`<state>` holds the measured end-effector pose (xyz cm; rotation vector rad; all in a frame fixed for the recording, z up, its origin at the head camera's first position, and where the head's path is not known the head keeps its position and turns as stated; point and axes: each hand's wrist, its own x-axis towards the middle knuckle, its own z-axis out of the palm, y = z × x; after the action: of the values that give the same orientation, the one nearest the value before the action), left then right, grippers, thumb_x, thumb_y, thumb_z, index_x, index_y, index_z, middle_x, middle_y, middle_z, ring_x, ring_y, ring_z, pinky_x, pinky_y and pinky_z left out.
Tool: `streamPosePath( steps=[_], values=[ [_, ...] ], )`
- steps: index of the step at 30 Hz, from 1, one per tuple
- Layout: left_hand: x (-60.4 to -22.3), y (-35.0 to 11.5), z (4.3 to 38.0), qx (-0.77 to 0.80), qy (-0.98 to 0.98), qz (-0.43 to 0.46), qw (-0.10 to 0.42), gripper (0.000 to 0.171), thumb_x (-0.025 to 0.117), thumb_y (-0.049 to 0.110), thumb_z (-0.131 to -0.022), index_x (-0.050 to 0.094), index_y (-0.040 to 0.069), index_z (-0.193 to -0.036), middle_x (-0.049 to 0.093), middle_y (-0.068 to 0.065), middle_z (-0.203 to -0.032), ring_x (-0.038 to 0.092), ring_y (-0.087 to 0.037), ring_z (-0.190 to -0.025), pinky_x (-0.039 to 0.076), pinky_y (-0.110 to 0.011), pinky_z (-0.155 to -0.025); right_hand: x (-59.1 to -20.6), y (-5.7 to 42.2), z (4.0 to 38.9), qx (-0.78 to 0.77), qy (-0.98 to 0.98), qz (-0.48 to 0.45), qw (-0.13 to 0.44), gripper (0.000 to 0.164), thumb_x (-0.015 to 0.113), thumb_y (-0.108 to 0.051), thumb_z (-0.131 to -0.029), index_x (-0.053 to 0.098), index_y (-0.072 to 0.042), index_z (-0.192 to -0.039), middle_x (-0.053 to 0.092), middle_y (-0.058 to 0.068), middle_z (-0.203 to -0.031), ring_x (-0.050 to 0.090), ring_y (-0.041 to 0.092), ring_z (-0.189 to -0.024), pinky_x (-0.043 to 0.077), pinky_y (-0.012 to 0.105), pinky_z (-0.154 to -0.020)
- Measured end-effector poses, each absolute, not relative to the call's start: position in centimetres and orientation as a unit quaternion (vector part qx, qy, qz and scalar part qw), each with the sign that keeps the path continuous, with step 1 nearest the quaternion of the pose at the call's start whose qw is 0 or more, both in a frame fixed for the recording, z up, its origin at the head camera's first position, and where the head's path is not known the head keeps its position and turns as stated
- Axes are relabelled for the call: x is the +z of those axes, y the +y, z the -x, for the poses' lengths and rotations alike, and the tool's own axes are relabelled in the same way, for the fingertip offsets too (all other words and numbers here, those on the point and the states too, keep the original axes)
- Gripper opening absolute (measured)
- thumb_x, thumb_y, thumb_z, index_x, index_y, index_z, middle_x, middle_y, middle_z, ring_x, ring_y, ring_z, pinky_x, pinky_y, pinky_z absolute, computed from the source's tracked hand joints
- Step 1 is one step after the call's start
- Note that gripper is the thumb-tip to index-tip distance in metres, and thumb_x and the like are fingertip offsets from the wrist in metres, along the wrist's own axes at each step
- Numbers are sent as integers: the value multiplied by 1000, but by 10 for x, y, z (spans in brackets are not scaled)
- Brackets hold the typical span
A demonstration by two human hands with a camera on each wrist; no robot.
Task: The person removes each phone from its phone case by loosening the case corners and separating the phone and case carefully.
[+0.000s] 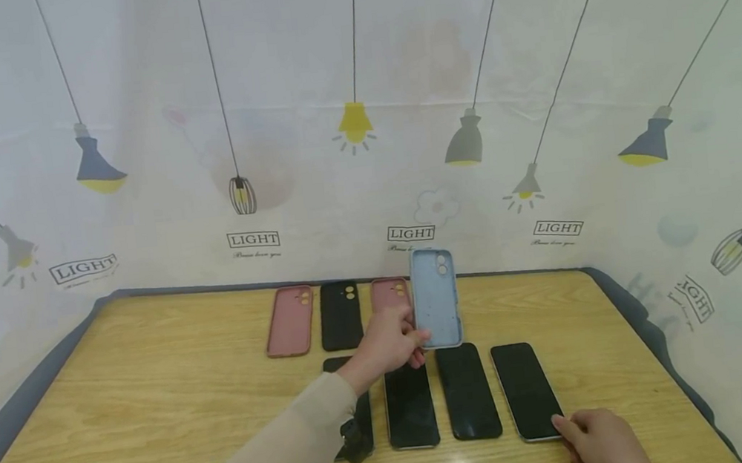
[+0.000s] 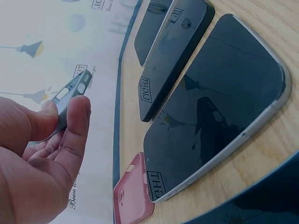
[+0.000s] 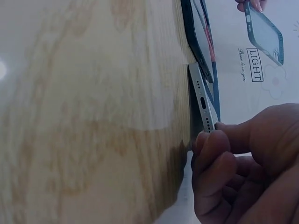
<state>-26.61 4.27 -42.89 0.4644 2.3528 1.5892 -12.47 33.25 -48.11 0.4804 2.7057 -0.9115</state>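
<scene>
My left hand [image 1: 391,340] pinches a light blue phone case [image 1: 435,296] near its lower left corner, thumb on the inner side. The case is held up above the back of the table, with its hollow inside towards me; in the left wrist view it shows nearly edge-on. At the front right, my right hand [image 1: 602,440] pinches the lower right corner of the rightmost phone [image 1: 527,391], a dark-screened one lying face up. The right wrist view shows that phone's bottom edge [image 3: 202,100] with its charging port, thumb and fingers at the corner.
Left of that phone lie more dark phones: one [image 1: 470,393], another [image 1: 411,410], and a third [image 1: 362,419] partly behind my left sleeve. Behind them are a pink case [image 1: 290,321], a black case [image 1: 340,316] and another pink case [image 1: 389,291], partly covered by my hand.
</scene>
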Motion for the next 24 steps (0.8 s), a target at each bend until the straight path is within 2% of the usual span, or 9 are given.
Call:
streamPosePath(
  steps=[7, 13, 17, 24],
  values=[
    [-427, 43, 264, 543, 814, -159, 133, 14, 65, 7, -92, 61, 0, -104, 69, -19, -77, 65, -18, -52, 60, -45, -58, -481, 333, 127, -278, 942, -145, 119, 41, 51, -24, -100, 56, -8, -62, 51, 2, -49, 46, 16, -42, 40, 29, -50],
    [-428, 45, 265, 539, 817, -157, 133, 11, 66, 8, -92, 61, 2, -100, 69, -15, -73, 65, -17, -52, 61, -44, -59, -479, 334, 129, -252, 951, -132, 119, 42, 52, -25, -99, 55, -9, -61, 50, 1, -47, 45, 16, -43, 38, 28, -51],
    [-428, 46, 266, 541, 816, -157, 132, 10, 66, 8, -92, 61, 2, -98, 69, -18, -75, 65, -17, -52, 60, -45, -58, -479, 334, 131, -239, 955, -124, 120, 42, 52, -25, -99, 54, -9, -60, 49, 1, -46, 44, 15, -44, 36, 28, -50],
    [-428, 49, 266, 545, 811, -165, 131, 9, 66, 8, -92, 59, 1, -92, 69, -21, -73, 64, -15, -50, 60, -48, -59, -479, 339, 132, -261, 946, -141, 129, 40, 50, -19, -100, 54, -8, -61, 51, 2, -49, 48, 16, -45, 38, 28, -48]
  ],
)
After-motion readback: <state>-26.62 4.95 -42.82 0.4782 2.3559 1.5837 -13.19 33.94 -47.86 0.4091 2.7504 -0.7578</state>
